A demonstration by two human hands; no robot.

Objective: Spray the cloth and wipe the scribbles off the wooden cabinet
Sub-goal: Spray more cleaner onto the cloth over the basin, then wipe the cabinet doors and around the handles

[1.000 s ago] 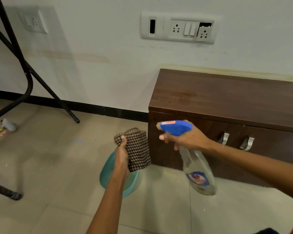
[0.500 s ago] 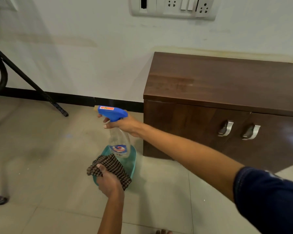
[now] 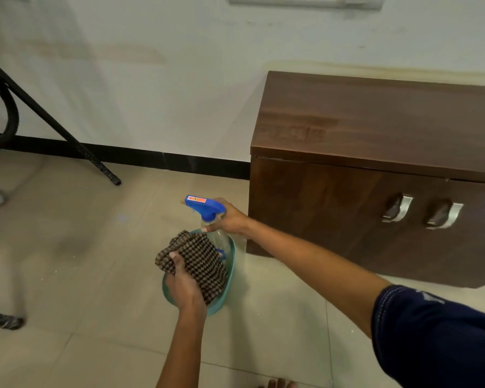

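My left hand grips a brown checked cloth bunched over a teal basin on the floor. My right hand holds the neck of a clear spray bottle with a blue trigger head; the bottle stands upright in the basin, its lower part hidden behind the cloth. The dark wooden cabinet stands against the wall on the right, with faint reddish scribbles near the left front of its top.
Two metal door handles sit on the cabinet front. Black frame legs slant down at the left, and another black foot lies at the lower left. The floor is tiled; a switch panel is on the wall above.
My right hand swung the spray bottle left and lowered it into the basin. My left hand brought the cloth down from chest height to just above the basin.
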